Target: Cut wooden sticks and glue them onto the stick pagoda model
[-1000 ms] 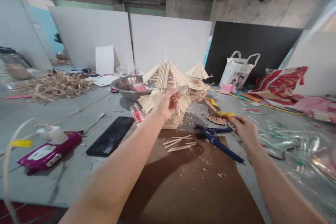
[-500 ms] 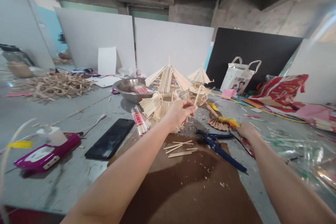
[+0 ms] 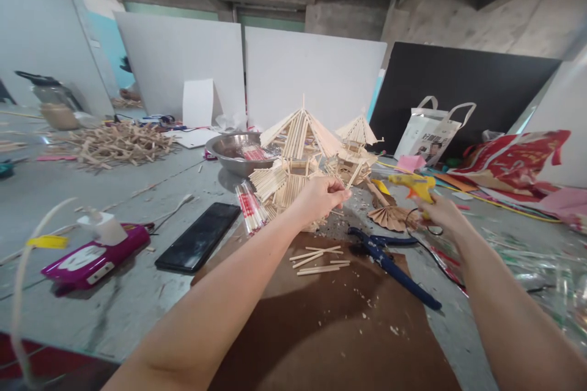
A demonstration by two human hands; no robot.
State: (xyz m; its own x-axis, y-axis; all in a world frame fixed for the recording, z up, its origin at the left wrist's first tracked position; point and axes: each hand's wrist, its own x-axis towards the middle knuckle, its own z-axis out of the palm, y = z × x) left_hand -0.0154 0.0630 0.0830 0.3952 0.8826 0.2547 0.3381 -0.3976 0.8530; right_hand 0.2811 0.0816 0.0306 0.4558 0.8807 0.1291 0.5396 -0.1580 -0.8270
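Observation:
Between the thumb and fingers of my left hand [image 3: 324, 197] is a thin wooden stick [image 3: 354, 176], tilted up to the right. Just behind that hand stands a model pavilion [image 3: 300, 134] built of pale sticks, its pointed roof showing and its lower part partly hidden by the hand. A second, similar pavilion [image 3: 356, 134] is behind it to the right. My right hand [image 3: 438, 211] is closed around the handle of a yellow glue gun [image 3: 413, 183], whose nozzle points left. Several cut sticks [image 3: 318, 258] lie on a brown board [image 3: 339, 330] below.
Blue-handled cutters [image 3: 394, 269] lie at the board's right edge. To the left are a black phone [image 3: 199, 237], a purple power strip [image 3: 96, 256] and packaged sticks [image 3: 250, 208]. Farther back are a metal bowl [image 3: 229, 156], a stick pile [image 3: 123, 143] and a white bag [image 3: 426, 134].
My right hand has lifted the glue gun off the table, and its nozzle is raised. My left hand still holds the stick. The view has shifted slightly left.

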